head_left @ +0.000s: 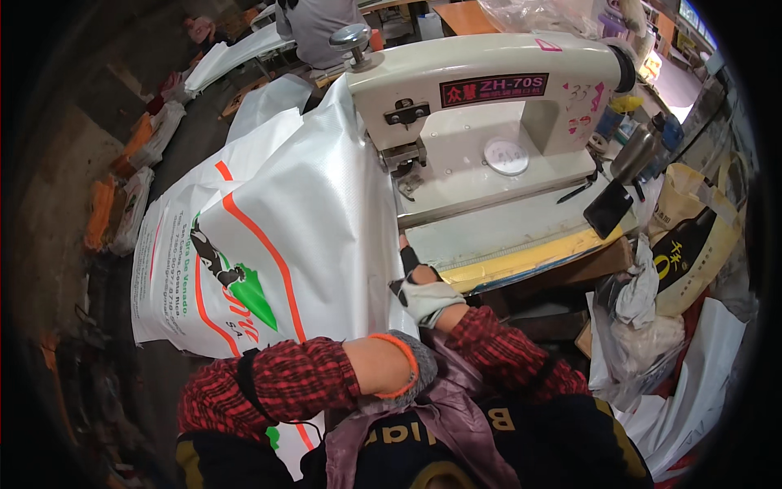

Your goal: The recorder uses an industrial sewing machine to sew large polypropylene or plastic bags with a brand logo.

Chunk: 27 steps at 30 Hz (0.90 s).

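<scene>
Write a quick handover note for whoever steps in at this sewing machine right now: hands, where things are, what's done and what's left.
Right hand, in a white and black work glove, lies flat on the edge of the white woven plastic sack with orange stripes and green print, fingers toward the cream industrial sewing machine.
Left hand: hidden; only the forearm in a red plaid sleeve shows, crossing the body, so its grip cannot be judged.
The sack drapes left off the machine bed, its edge under the needle head.
Done: sack fed to the needle. Left: whether the seam is finished cannot be seen.

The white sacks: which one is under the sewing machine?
The big white sack with orange stripes and a green patch; the gloved right hand rests on it. Other sacks lie farther back.
</scene>
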### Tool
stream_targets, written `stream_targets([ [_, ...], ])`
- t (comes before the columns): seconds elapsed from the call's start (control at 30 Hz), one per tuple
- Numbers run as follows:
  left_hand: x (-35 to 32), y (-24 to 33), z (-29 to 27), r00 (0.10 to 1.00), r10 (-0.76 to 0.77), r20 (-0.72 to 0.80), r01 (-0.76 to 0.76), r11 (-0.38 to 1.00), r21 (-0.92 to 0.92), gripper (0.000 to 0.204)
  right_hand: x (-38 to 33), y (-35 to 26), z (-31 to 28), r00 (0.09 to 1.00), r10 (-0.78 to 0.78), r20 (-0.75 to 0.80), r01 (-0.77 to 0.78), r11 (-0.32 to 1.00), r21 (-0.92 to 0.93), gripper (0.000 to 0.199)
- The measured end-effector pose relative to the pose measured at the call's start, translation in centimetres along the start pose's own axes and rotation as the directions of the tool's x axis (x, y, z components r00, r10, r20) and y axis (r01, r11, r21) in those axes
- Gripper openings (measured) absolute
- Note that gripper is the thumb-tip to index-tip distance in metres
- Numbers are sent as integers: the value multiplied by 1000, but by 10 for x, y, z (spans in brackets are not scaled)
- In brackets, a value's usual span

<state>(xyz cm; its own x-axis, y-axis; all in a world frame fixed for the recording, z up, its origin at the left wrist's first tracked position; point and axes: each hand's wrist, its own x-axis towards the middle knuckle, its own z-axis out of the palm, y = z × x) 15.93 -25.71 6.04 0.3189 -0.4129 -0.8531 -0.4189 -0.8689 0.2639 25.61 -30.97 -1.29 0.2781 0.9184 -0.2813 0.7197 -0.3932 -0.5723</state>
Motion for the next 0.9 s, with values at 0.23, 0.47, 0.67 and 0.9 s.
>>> stream_targets([
  [0.23,-31,-4,-11,996,65,66,-62,997,-36,23,20,-1,5,981,187,-53,-184,981,59,70],
  [0.47,4,-5,-1,970,-118,-212,95,989,-112,21,66,18,-11,919,387,-68,-353,889,291,73],
  [0.67,12,-2,-2,977,-159,-142,152,987,-55,17,59,10,0,949,298,-108,-261,928,265,76],
  [0.9,13,-21,-1,963,-98,-251,93,995,-35,22,55,17,4,945,305,-116,-264,923,279,80],
])
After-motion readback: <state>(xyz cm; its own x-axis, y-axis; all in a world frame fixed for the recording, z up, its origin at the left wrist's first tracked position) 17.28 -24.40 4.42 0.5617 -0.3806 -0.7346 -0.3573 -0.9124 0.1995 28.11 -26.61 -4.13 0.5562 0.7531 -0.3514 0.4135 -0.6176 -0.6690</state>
